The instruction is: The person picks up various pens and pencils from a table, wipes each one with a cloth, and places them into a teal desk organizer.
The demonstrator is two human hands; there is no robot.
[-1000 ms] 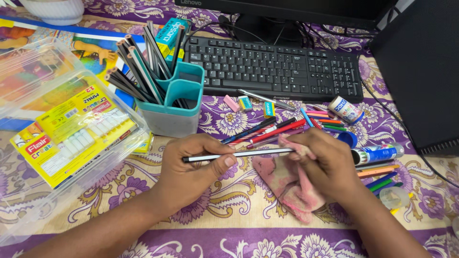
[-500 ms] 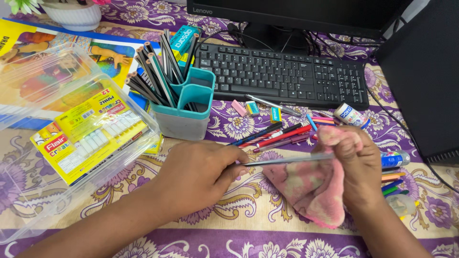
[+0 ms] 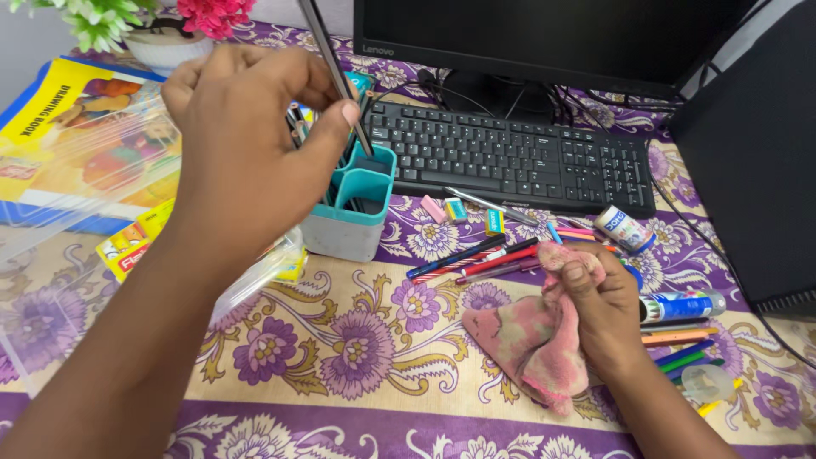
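My left hand [image 3: 246,127] is raised over the teal pen holder [image 3: 350,212] and grips a grey pencil [image 3: 336,76] that points steeply down, its tip at the holder's back compartment. Other pencils stand in the holder, mostly hidden behind this hand. My right hand [image 3: 599,306] rests on the purple floral tablecloth [image 3: 374,340] and clutches a pink cloth [image 3: 531,336]. Just beyond that hand lie several loose pens [image 3: 484,255] in red, blue and black.
A black keyboard [image 3: 518,161] and monitor [image 3: 527,38] stand behind the holder. Small erasers [image 3: 455,210], a glue stick [image 3: 684,304], a small white jar [image 3: 622,228] and coloured sketch pens [image 3: 680,348] lie at right. A clear plastic box [image 3: 76,195], a drawing book [image 3: 64,110] and a flower pot [image 3: 166,42] sit at left.
My left hand has lifted the pencel away from the cloth and swung it up and left over the pen holder. The right hand stayed low with the cloth.
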